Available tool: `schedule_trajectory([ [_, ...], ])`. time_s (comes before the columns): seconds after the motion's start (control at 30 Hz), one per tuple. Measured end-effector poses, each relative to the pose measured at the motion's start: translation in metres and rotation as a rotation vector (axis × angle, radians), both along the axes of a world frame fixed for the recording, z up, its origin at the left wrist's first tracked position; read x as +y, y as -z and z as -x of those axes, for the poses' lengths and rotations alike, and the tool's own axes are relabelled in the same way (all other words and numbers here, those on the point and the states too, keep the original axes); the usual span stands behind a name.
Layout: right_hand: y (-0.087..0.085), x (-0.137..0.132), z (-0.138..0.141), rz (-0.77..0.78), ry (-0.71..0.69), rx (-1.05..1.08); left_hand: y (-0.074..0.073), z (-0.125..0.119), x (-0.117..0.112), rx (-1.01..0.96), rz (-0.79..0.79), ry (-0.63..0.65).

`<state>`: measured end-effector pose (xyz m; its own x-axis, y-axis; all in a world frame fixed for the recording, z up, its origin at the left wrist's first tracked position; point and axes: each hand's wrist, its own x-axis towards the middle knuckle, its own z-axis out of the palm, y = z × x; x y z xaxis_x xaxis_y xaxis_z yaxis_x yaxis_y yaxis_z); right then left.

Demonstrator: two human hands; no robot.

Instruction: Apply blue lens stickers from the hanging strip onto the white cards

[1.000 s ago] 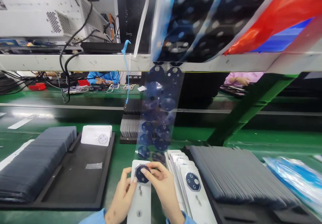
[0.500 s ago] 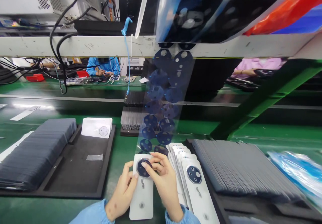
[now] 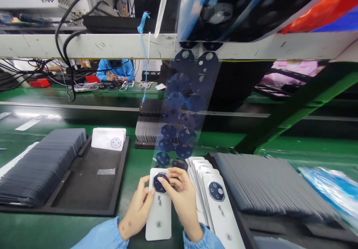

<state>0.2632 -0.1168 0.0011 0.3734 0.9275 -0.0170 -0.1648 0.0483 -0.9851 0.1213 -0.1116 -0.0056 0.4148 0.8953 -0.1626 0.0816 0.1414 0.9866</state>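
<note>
A white phone back cover (image 3: 159, 215) lies lengthwise on the green mat in front of me. My left hand (image 3: 137, 211) grips its left edge. My right hand (image 3: 181, 200) presses a dark blue round camera ring (image 3: 160, 182) onto the cover's top end with fingertips closed on it. A clear film strip (image 3: 181, 111) carrying several dark blue rings hangs from the shelf down to just above my hands. A fanned row of white covers (image 3: 212, 200) lies right of my right hand, the front one bearing a fitted ring.
A black tray (image 3: 84, 189) at left holds a stack of grey sheets (image 3: 39, 167) and a few white covers (image 3: 109, 139). Another grey stack (image 3: 268, 189) fills the right tray. Blue bags (image 3: 332, 193) lie far right. A person in blue (image 3: 114, 71) works across the belt.
The view has tilted down and shifted slightly. My hands stay on the cover and ring, fingers shifting a little as they press.
</note>
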Motion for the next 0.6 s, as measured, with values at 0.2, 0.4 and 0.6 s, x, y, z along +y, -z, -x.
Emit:
schedule_trajectory([
  [0.2,0.000,-0.001,0.003,0.000,0.011,-0.096,-0.001,0.000,-0.001,-0.007,-0.003,-0.014],
  [0.4,0.004,-0.004,0.008,-0.059,0.027,-0.243,-0.001,-0.003,-0.001,-0.051,0.032,-0.095],
  [0.6,0.010,-0.009,0.019,-0.346,0.140,-0.696,0.000,-0.006,-0.001,-0.103,0.068,-0.164],
])
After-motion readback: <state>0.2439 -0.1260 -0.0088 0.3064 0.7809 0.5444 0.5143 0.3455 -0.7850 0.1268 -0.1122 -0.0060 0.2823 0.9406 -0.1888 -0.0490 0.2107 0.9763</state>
